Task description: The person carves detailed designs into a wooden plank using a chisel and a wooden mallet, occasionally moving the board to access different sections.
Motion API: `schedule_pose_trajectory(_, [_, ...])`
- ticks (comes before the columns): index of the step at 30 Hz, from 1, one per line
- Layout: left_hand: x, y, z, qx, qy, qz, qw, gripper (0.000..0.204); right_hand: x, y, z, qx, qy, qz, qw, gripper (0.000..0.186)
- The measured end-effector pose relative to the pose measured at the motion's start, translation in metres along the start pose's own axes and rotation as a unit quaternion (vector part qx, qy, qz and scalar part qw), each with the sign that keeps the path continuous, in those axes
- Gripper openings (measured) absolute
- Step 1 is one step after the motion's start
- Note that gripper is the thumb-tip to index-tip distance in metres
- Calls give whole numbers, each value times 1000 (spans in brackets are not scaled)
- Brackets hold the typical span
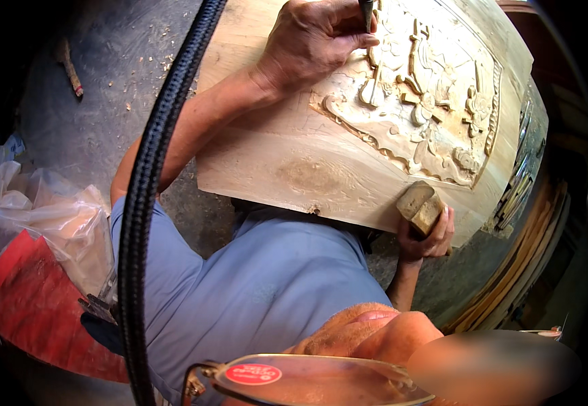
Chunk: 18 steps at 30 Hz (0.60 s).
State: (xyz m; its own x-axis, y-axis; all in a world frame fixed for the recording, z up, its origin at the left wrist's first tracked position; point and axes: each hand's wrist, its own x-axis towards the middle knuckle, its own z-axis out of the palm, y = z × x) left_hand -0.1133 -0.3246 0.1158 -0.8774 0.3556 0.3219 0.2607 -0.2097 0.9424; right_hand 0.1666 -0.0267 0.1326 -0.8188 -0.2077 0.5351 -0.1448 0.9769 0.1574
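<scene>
My left hand (321,40) is closed around a dark, slim tool (366,12), likely a chisel, held upright over the upper part of a pale wooden panel (267,162) with relief carving (422,101) of figures, flowers and a scalloped border. The tool's tip is against or just above the carving; exact contact is unclear. My right hand (431,233) grips a worn, blocky wooden mallet (419,203) at the panel's near edge, below the carved area.
Many metal carving tools (514,196) lie along the right side, beside stacked curved wooden strips (531,257). At left are plastic bags (50,216), red material (37,304) and a short stick (69,68) on the grey floor (104,81). A black braided cord crosses the view.
</scene>
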Motion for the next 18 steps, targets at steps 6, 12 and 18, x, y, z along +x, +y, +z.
schedule_pose_trajectory(6, [2,3,1,141,-25,41,989,17,12,1,-14,79,-30,85,993,72])
schedule_pose_trajectory(12, [14,-17,-4,279,-33,186,941,21,144,14,-8,55,-27,8,998,72])
schedule_pose_trajectory(18, [17,-11,-8,294,-65,166,939,23,251,18,29,30,103,-159,981,74])
